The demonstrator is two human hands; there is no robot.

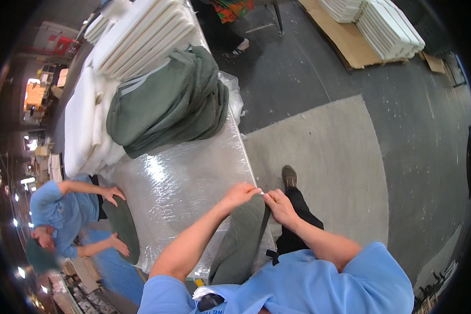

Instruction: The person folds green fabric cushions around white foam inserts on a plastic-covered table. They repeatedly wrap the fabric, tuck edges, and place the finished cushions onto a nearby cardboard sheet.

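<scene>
A long dark green fabric piece (pixel 237 238), perhaps a cushion cover, hangs down in front of my body over the table's near edge. My left hand (pixel 240 193) is closed and pinches its far end. Close beside it, my right hand (pixel 280 207) pinches the same end, the fingertips of both hands almost meeting. A tiny white bit shows between the fingertips; what it is I cannot make out. Further along the table lies a heap of similar green fabric pieces (pixel 167 102).
The table (pixel 188 172) has a shiny plastic-wrapped top. White padded slabs (pixel 144 39) are stacked at its far end. Across the table at left, a co-worker (pixel 70 214) holds a green oval piece (pixel 121 228). Cardboard (pixel 345 44) with more white slabs (pixel 387 29) lies on the floor.
</scene>
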